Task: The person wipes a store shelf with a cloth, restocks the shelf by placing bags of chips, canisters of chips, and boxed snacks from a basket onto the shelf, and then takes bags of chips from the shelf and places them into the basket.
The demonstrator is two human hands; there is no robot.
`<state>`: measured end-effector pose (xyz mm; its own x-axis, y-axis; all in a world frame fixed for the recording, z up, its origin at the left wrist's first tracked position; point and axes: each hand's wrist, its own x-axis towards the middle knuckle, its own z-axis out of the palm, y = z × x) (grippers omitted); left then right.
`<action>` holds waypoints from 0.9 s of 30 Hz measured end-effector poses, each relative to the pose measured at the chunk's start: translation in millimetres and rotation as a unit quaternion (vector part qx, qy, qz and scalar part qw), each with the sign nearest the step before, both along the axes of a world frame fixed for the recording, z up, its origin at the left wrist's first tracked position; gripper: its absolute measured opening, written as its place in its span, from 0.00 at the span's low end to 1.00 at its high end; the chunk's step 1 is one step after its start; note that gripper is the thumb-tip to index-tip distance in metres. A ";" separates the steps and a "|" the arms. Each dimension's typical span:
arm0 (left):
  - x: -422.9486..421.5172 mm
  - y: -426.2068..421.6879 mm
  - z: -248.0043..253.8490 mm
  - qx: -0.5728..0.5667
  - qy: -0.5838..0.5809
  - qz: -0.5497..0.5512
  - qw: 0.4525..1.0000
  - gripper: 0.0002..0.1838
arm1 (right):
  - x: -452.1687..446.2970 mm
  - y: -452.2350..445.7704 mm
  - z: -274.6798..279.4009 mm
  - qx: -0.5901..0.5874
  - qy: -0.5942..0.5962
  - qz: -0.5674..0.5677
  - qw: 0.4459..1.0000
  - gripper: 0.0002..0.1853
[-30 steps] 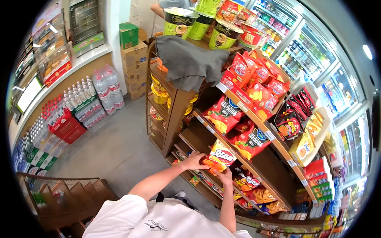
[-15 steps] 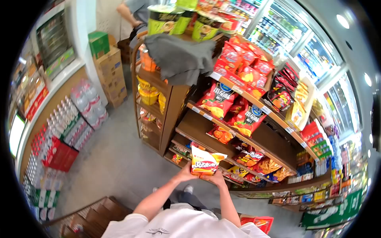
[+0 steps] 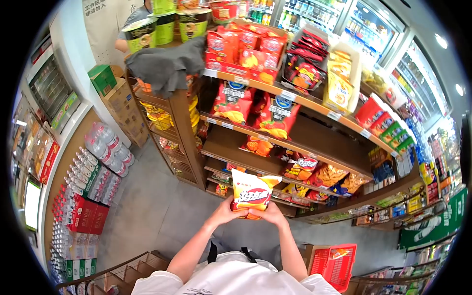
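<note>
A white and orange snack bag [image 3: 253, 191] is held upright between my two hands, its printed front facing me. My left hand [image 3: 224, 211] grips the lower left corner, with the fingers partly hidden behind the bag. On the lower right corner, my right hand [image 3: 270, 213] is closed in the same way. Just beyond the bag stands a brown snack shelf [image 3: 221, 147]. Red chip bags [image 3: 274, 116] stand on its upper tier, and several other snack packs [image 3: 300, 167] lie on the lower tiers.
A red basket [image 3: 334, 265] sits on the floor at my right, beside a cardboard box. A grey cloth [image 3: 167, 66] drapes over the shelf's end near instant noodle cups [image 3: 191, 24]. Bottled drinks [image 3: 93, 172] are stacked at left. Another person's arm [image 3: 121, 45] shows at the back.
My view has turned to the right, so the shelf sits further left and more of the red basket shows. The bag stays in both hands, held a little higher.
</note>
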<state>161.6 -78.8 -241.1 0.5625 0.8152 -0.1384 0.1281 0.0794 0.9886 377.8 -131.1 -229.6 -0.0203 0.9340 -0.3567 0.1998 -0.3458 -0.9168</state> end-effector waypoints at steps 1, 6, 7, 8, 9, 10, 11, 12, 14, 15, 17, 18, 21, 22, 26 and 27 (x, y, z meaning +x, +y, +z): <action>8.2 -4.9 6.7 -0.020 -0.029 0.014 0.999 0.39 | 3.8 -3.2 14.8 -0.013 -0.013 -0.010 1.000 0.32; 48.1 -33.6 8.7 -0.065 -0.025 0.046 0.997 0.32 | 32.3 -33.3 25.7 0.024 -0.039 -0.073 0.996 0.37; 55.5 -41.0 13.9 -0.051 -0.028 0.039 0.998 0.31 | 38.4 -42.5 28.6 0.015 -0.021 -0.078 0.997 0.36; 62.5 -44.8 13.3 -0.051 -0.018 0.028 0.998 0.31 | 44.6 -52.2 31.0 0.006 -0.002 -0.083 0.997 0.35; 70.2 -48.2 8.9 -0.062 -0.010 0.026 0.998 0.31 | 50.5 -61.9 36.0 0.020 -0.013 -0.089 0.996 0.34; 76.2 -57.9 10.4 -0.079 0.001 0.023 0.997 0.30 | 56.3 -71.1 27.1 0.029 0.031 -0.101 0.994 0.34; 82.4 -66.2 10.6 -0.051 0.005 0.007 0.999 0.29 | 63.4 -84.0 17.5 0.021 0.027 -0.111 0.993 0.34; 90.0 -74.3 10.1 -0.051 0.001 -0.005 0.999 0.28 | 70.6 -93.3 13.7 0.016 0.023 -0.120 0.992 0.34; 103.7 -89.8 10.6 -0.065 0.020 -0.018 0.997 0.29 | 81.9 -114.0 17.1 0.026 0.034 -0.128 0.991 0.32; 109.1 -96.3 6.4 -0.070 0.030 -0.029 0.997 0.29 | 87.9 -124.4 16.9 0.017 0.021 -0.130 0.991 0.33; 120.9 -108.9 -2.9 -0.094 -0.005 -0.054 0.994 0.31 | 97.5 -145.5 19.6 -0.018 0.005 -0.151 0.988 0.37; 127.4 -115.8 -3.5 -0.096 -0.003 -0.065 0.993 0.31 | 104.0 -154.9 21.6 -0.042 -0.007 -0.158 0.986 0.38; 144.8 -127.0 -4.1 -0.150 0.009 -0.097 0.984 0.30 | 117.2 -182.2 22.4 -0.040 -0.038 -0.188 0.981 0.37; 151.7 -129.2 1.5 -0.151 0.012 -0.112 0.982 0.30 | 120.3 -190.3 23.5 -0.041 -0.037 -0.203 0.978 0.37; 173.1 -120.2 -3.8 -0.185 -0.055 -0.181 0.964 0.32 | 131.0 -219.0 23.7 -0.049 -0.068 -0.231 0.969 0.37; 178.0 -117.5 -5.0 -0.182 -0.060 -0.200 0.961 0.33 | 132.7 -226.1 23.5 -0.054 -0.074 -0.233 0.968 0.36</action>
